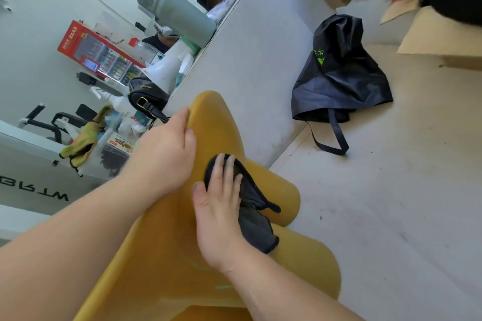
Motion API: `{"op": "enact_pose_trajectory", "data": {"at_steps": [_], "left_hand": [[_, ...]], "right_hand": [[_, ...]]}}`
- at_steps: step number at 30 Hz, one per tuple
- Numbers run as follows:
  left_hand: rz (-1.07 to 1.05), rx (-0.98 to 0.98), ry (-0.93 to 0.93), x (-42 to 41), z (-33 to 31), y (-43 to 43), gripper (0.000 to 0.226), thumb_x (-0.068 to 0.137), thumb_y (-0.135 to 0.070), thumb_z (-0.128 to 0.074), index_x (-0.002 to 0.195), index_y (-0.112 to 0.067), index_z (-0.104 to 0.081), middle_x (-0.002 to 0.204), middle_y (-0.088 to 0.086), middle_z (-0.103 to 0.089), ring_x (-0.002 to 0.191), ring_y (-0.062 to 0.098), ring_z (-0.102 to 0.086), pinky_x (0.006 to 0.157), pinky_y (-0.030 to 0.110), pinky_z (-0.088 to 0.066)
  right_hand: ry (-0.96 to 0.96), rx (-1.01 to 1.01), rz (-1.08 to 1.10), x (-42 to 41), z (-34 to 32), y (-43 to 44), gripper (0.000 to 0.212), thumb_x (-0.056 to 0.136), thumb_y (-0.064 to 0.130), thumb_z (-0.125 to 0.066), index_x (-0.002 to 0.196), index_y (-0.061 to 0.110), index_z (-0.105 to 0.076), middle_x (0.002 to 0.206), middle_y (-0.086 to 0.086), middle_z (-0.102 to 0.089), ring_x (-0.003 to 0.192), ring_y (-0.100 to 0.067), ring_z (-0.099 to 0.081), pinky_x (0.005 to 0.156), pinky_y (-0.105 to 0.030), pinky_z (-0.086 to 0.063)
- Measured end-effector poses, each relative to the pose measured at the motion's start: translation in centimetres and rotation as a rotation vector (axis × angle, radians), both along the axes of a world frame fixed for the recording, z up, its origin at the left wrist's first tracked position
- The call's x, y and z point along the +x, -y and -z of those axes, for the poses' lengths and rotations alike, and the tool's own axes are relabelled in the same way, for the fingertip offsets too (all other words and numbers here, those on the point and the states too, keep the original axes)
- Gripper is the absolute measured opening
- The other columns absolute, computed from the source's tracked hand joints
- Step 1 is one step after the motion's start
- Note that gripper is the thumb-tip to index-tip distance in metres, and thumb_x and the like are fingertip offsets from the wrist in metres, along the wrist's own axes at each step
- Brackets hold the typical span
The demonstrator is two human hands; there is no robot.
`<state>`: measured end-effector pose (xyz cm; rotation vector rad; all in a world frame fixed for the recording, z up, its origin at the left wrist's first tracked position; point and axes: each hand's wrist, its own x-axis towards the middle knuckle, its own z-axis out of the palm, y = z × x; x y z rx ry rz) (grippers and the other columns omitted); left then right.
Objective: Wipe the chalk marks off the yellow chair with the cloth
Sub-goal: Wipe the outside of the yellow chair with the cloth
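Right hand point(221, 206) presses cloth point(257, 221) on yellow chair point(219, 125)

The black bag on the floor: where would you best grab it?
By its strap loop, coming from above: the black bag has slumped into a shapeless heap, while the strap lies spread on the floor, clear of the fabric, so probably easy to hook.

Base of the yellow chair point(156, 255) beyond the bottom edge; cloth point(257, 229) half under right hand point(219, 219).
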<state>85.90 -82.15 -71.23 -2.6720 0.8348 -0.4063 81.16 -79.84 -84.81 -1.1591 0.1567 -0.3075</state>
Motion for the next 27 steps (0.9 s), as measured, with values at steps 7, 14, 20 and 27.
{"op": "enact_pose_trajectory", "data": {"at_steps": [7,14,20,27], "left_hand": [[0.059,-0.005,-0.087,-4.4,-0.5,-4.2,0.056,0.102,-0.029,-0.036,0.156,-0.025,-0.023,0.121,0.008,-0.066,0.092,0.021,-0.061,0.078,0.032,-0.042],[-0.004,0.013,-0.220,-9.8,-1.5,-9.0,0.066,0.090,-0.053,-0.027,0.154,-0.041,-0.017,0.128,-0.009,-0.060,0.094,0.003,-0.051,0.078,0.017,-0.039],[-0.016,0.201,-0.200,-8.5,-2.5,-6.3,0.064,0.098,-0.044,-0.034,0.157,-0.034,-0.009,0.147,-0.011,-0.043,0.126,0.007,-0.043,0.097,0.019,-0.030],[-0.205,0.278,-0.294,-0.5,-1.3,2.0,0.066,0.101,-0.041,-0.043,0.158,-0.028,-0.011,0.163,-0.002,-0.021,0.147,0.021,-0.023,0.115,0.031,-0.021]], "right_hand": [[0.121,-0.111,0.125,-1.6,0.7,-1.1,0.078,0.075,0.094,0.010,0.144,0.060,0.025,0.155,0.036,0.036,0.145,-0.002,0.041,0.124,-0.051,0.017],[0.216,-0.140,0.165,1.5,2.1,2.0,0.095,0.075,0.095,0.005,0.158,0.050,0.001,0.168,0.026,0.011,0.156,-0.009,0.020,0.126,-0.051,0.008],[0.010,0.217,0.057,1.1,4.4,0.2,0.058,0.101,0.066,-0.018,0.154,0.053,-0.002,0.167,0.025,0.005,0.157,-0.009,0.013,0.128,-0.052,0.001],[0.021,-0.019,0.127,-5.7,1.4,-5.9,0.086,0.078,0.093,0.005,0.151,0.050,0.021,0.159,0.031,0.034,0.147,-0.005,0.038,0.126,-0.052,0.009]]}}
